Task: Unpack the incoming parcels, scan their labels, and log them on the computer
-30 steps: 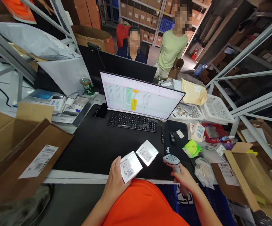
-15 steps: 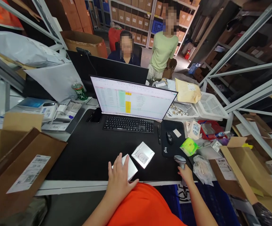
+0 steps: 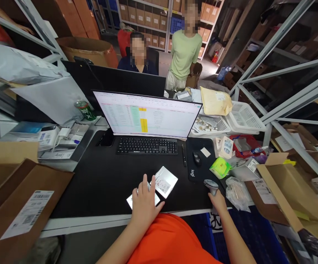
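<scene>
My left hand [image 3: 145, 201] lies with fingers spread over a small white box [image 3: 129, 200] near the desk's front edge, covering most of its top. Touching or very close to its fingertips is a second white box [image 3: 170, 179] with a printed label on its upper face. My right hand [image 3: 218, 201] is wrapped round the handle of a grey-white barcode scanner [image 3: 211, 184], held at the front edge to the right. The scanner's head points forward, over the black desk mat [image 3: 93, 187]. Part of its handle is hidden by my fingers.
A keyboard [image 3: 147, 146] lies before a lit monitor [image 3: 159, 116]; a mouse [image 3: 197, 158] sits right. Open cartons flank me, left [image 3: 51, 183] and right [image 3: 282, 183]. White baskets [image 3: 245, 117] stand back right. Two people are beyond the monitors.
My left hand has shifted slightly right across the box, closer to the second box, and more of the first box's left side shows. My right hand still holds the scanner. The view has shifted a little.
</scene>
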A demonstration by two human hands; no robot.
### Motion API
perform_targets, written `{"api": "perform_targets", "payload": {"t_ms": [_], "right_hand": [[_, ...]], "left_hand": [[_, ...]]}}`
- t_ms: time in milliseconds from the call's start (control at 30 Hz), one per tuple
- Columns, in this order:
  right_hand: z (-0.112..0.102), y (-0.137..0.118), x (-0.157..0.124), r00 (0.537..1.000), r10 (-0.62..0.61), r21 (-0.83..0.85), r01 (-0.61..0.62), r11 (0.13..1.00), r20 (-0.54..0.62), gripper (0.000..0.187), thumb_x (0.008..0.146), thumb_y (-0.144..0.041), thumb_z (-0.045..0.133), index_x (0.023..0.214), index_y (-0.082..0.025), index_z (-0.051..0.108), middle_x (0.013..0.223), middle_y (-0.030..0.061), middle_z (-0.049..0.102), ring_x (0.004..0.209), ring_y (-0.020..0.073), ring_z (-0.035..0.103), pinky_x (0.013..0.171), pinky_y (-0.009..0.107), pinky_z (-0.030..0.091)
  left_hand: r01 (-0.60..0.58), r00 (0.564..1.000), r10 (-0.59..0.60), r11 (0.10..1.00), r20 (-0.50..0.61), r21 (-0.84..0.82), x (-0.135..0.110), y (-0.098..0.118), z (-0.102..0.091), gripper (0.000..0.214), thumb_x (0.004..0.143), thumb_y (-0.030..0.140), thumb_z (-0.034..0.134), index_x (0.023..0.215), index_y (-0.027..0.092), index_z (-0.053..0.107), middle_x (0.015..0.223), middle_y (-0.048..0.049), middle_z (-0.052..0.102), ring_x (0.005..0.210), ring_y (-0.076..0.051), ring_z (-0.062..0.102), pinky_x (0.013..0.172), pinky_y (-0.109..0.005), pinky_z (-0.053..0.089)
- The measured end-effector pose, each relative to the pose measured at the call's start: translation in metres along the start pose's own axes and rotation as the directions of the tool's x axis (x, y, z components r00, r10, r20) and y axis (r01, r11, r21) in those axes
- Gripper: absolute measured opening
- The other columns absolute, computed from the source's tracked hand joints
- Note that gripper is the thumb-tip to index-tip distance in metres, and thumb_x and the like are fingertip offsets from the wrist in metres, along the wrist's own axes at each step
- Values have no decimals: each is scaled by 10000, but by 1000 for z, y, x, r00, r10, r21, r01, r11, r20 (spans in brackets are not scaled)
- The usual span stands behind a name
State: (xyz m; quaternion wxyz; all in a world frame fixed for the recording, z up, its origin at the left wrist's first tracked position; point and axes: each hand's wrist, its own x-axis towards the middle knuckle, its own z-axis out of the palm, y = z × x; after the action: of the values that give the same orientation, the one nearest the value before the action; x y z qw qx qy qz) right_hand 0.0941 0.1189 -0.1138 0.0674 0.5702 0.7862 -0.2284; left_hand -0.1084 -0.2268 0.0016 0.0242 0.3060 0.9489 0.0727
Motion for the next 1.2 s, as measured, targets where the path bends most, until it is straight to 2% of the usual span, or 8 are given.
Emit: {"api": "perform_targets", "payload": {"t_ms": [100, 200, 300, 400, 500, 700, 933, 1200], "right_hand": [[-10, -12, -8, 983, -97, -39, 92, 995, -153, 658, 806, -319, 623, 1391, -30, 537, 1303, 299, 628, 1273, 418, 601, 1046, 487, 470], [-16, -44, -25, 877, -369, -22, 381, 924, -308, 653, 841, -285, 571, 1437, -32, 491, 1414, 303, 534, 1381, 417, 479, 1161, 551, 368], [-6, -94, -47, 794, -581, 229, 608, 760, -181, 612, 859, -251, 542, 1459, -144, 483, 1414, 202, 563, 1326, 313, 544, 1170, 518, 399], [18, -143, -68, 710, -704, 479, 606, 635, 35, 746, 788, -225, 636, 1507, -226, 440, 1465, 145, 542, 1335, 276, 554, 1175, 503, 413], [44, -172, -87, 593, -800, 616, 596, 514, 94, 837, 723, -184, 705, 1512, -236, 430, 1485, 144, 536, 1371, 287, 528, 1197, 509, 387], [66, -175, -121, 628, -772, 585, 594, 552, 91, 912, 697, -134, 712, 1536, -192, 359, 1553, 193, 465, 1464, 336, 428, 1235, 550, 323], [47, -164, -121, 489, -841, 557, 643, 526, 230, 1014, 712, -204, 721, 1616, -155, 263, 1638, 224, 360, 1524, 368, 345, 1259, 585, 274], [43, -165, -118, 482, -835, 531, 651, 543, 265, 1091, 699, -243, 751, 1639, -132, 208, 1644, 247, 344, 1520, 387, 349, 1248, 588, 297]], "left_hand": [[0, 1000, 0, 1000, 15, 18, 4, 3, 0, 986, 784, 523, 744, 1610, 154, 353, 1630, -277, 369, 1309, -438, 509, 1015, -575, 438], [10, 1000, -10, 1000, 14, 17, 7, 4, 0, 986, 775, 534, 752, 1598, 142, 376, 1608, -283, 399, 1296, -443, 510, 1007, -574, 434], [23, 1000, -23, 1000, 10, -7, 10, 6, -2, 967, 772, 515, 759, 1580, 122, 403, 1578, -293, 432, 1293, -448, 511, 1009, -577, 425], [34, 999, -33, 999, 11, -40, 11, 7, -1, 942, 773, 485, 767, 1568, 118, 418, 1562, -292, 445, 1298, -446, 507, 1014, -570, 418], [36, 999, -35, 998, 6, -55, 10, 4, 2, 980, 756, 508, 782, 1571, 114, 407, 1557, -294, 444, 1306, -445, 497, 1023, -566, 407], [36, 999, -38, 997, -32, -65, 4, -12, 12, 1028, 763, 601, 731, 1587, 113, 357, 1540, -281, 459, 1287, -435, 499, 1003, -554, 400], [22, 999, -19, 997, 34, -68, 5, -19, 2, 820, 883, 459, 593, 1592, 138, 334, 1535, -207, 505, 1305, -357, 501, 996, -497, 380], [8, 998, -8, 1000, 58, -5, 8, -12, -3, 924, 859, 471, 641, 1630, 139, 254, 1532, -233, 464, 1312, -374, 486, 992, -500, 369]]}}
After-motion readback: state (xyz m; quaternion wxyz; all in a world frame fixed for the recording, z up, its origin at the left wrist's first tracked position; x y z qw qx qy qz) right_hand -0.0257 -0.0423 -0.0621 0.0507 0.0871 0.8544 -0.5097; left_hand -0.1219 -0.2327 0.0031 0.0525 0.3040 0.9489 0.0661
